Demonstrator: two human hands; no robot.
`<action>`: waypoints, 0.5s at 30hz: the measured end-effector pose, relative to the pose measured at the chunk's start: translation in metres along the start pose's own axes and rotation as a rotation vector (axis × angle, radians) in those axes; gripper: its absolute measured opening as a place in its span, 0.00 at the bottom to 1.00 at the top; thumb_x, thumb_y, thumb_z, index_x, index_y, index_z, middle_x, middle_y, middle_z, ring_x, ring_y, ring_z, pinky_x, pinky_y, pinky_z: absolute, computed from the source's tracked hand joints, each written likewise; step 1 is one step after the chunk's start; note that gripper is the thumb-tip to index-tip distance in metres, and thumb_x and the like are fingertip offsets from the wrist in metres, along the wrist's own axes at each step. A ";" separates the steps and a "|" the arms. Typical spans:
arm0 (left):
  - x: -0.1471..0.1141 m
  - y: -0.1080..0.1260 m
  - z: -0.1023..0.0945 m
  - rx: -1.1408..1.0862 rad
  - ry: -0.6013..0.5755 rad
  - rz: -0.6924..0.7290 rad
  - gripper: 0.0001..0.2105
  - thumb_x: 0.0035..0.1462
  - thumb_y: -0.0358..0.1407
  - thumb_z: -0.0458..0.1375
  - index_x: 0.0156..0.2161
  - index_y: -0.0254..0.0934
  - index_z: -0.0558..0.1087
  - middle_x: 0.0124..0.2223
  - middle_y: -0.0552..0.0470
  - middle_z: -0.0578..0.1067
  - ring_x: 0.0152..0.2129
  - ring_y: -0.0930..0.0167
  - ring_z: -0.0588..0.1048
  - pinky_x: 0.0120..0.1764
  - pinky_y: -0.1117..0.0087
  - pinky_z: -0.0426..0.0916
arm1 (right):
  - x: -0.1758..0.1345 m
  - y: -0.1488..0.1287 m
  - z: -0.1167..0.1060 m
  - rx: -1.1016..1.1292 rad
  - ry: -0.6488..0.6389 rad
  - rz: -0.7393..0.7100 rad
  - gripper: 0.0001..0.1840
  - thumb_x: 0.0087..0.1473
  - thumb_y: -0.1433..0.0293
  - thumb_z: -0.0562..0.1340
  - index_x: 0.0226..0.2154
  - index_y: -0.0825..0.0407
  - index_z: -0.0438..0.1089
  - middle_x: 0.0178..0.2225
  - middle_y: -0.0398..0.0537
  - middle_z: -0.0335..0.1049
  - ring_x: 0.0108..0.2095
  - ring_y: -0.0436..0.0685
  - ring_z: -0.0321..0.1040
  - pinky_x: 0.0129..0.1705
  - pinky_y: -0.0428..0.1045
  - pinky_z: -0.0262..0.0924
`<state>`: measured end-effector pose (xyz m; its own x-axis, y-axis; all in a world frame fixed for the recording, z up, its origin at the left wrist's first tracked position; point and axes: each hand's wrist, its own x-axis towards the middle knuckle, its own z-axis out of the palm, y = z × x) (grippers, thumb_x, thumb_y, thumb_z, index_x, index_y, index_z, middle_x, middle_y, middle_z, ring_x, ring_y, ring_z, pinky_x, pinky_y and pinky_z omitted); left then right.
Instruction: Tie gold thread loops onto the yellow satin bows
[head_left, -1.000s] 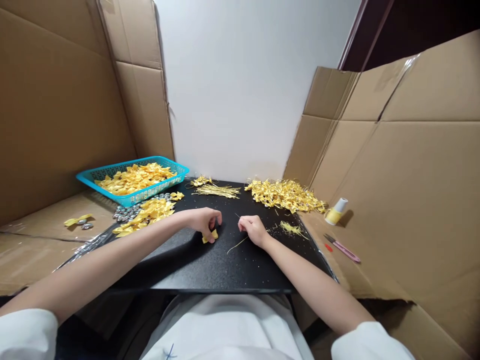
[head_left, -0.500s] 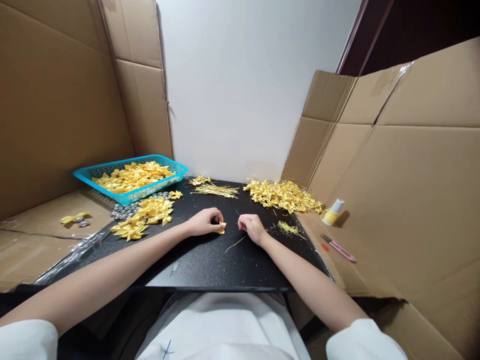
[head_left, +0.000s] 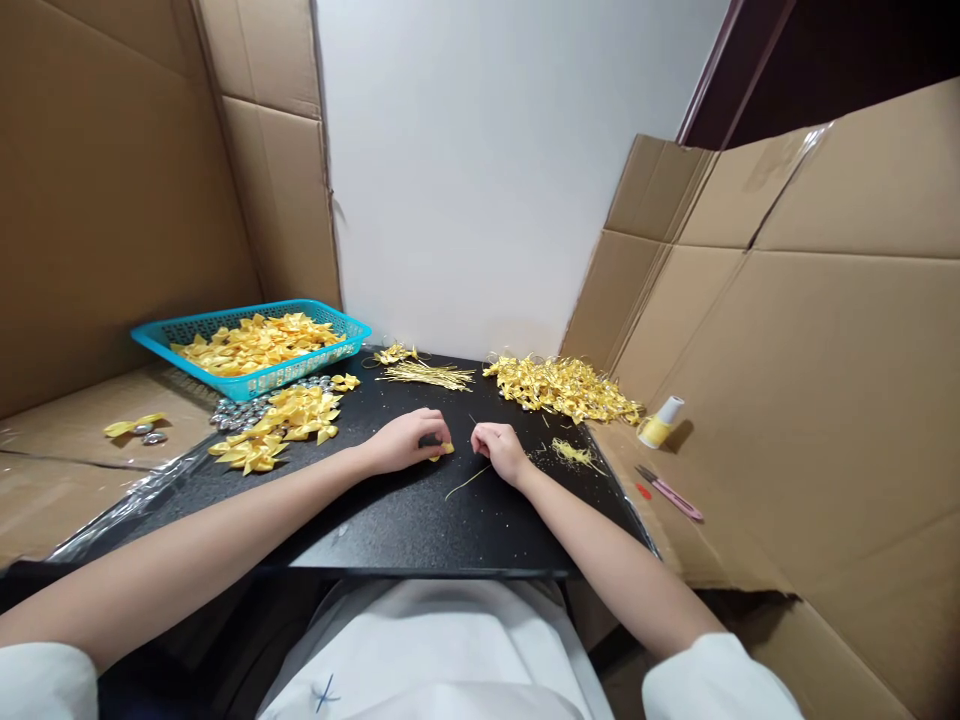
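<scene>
Over the middle of the black table, my left hand is closed on a small yellow ribbon bow, mostly covered by the fingers. A short way to its right, my right hand pinches what looks like a thin sewing needle, whose tip pokes out above the fingertips. Yellow thread trails from below that hand onto the tabletop. The hands are apart. Left of my left hand lies a heap of yellow ribbon bows, with silvery round pieces beside it.
A blue basket of yellow bows stands at the back left. Gold strips and a pile of finished-looking bows lie at the back. At right are thread scraps, a thread spool and pink-handled snips. Cardboard walls flank the table.
My left hand has turned slightly over the bow, which now shows less. My right hand keeps its pinch. The whole view has shifted a little.
</scene>
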<state>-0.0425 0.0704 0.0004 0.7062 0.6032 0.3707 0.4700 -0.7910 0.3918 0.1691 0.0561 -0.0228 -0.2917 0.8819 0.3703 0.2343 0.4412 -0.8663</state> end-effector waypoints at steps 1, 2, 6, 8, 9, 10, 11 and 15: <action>0.000 0.000 0.000 0.043 -0.014 0.014 0.10 0.57 0.40 0.54 0.32 0.37 0.73 0.34 0.50 0.73 0.32 0.70 0.71 0.36 0.72 0.63 | 0.000 0.000 0.000 -0.003 0.000 0.001 0.18 0.51 0.66 0.51 0.14 0.52 0.61 0.15 0.40 0.54 0.19 0.47 0.49 0.24 0.45 0.46; 0.000 -0.001 0.000 0.070 -0.035 0.015 0.11 0.58 0.40 0.53 0.31 0.37 0.74 0.33 0.50 0.74 0.31 0.70 0.72 0.36 0.72 0.63 | 0.000 0.000 0.000 -0.007 -0.002 0.003 0.18 0.51 0.66 0.51 0.14 0.52 0.61 0.15 0.40 0.54 0.20 0.47 0.50 0.24 0.45 0.46; 0.001 0.006 0.001 0.224 -0.052 -0.088 0.13 0.57 0.42 0.53 0.28 0.36 0.75 0.30 0.48 0.73 0.27 0.69 0.72 0.32 0.71 0.64 | 0.000 -0.002 0.000 -0.013 -0.012 -0.005 0.18 0.51 0.66 0.50 0.14 0.52 0.60 0.16 0.40 0.54 0.20 0.48 0.50 0.25 0.45 0.47; 0.002 0.012 0.001 0.327 -0.050 -0.158 0.13 0.55 0.43 0.55 0.26 0.36 0.74 0.29 0.47 0.72 0.27 0.67 0.72 0.31 0.70 0.64 | -0.001 -0.004 0.000 -0.017 -0.011 -0.013 0.18 0.51 0.66 0.50 0.14 0.52 0.60 0.15 0.40 0.54 0.20 0.48 0.50 0.25 0.45 0.47; 0.002 0.015 0.001 0.362 -0.054 -0.188 0.12 0.54 0.41 0.55 0.25 0.36 0.73 0.29 0.46 0.72 0.28 0.66 0.73 0.32 0.70 0.65 | -0.001 -0.005 0.000 -0.020 -0.010 -0.013 0.18 0.51 0.66 0.50 0.14 0.52 0.60 0.15 0.40 0.53 0.20 0.48 0.50 0.25 0.45 0.47; 0.003 0.017 0.002 0.384 -0.061 -0.221 0.11 0.54 0.38 0.55 0.25 0.36 0.73 0.29 0.46 0.73 0.28 0.66 0.73 0.32 0.70 0.65 | -0.002 -0.005 0.000 -0.022 -0.011 -0.010 0.18 0.51 0.66 0.50 0.14 0.52 0.59 0.15 0.40 0.53 0.19 0.48 0.50 0.25 0.45 0.47; 0.004 0.019 0.002 0.398 -0.069 -0.257 0.09 0.54 0.34 0.54 0.25 0.36 0.73 0.29 0.46 0.73 0.28 0.65 0.74 0.32 0.69 0.65 | -0.002 -0.005 0.000 -0.021 -0.010 -0.006 0.18 0.51 0.66 0.50 0.13 0.52 0.59 0.15 0.40 0.53 0.19 0.48 0.50 0.25 0.45 0.47; 0.005 0.024 0.004 0.441 -0.106 -0.366 0.09 0.50 0.23 0.51 0.31 0.35 0.72 0.26 0.46 0.74 0.26 0.64 0.75 0.32 0.69 0.65 | -0.003 -0.004 -0.002 -0.007 0.024 -0.030 0.18 0.50 0.67 0.49 0.12 0.51 0.56 0.15 0.40 0.52 0.20 0.48 0.49 0.26 0.46 0.47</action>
<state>-0.0257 0.0540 0.0083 0.4950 0.8495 0.1823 0.8533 -0.5149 0.0824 0.1706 0.0518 -0.0195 -0.2766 0.8719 0.4041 0.2321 0.4687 -0.8524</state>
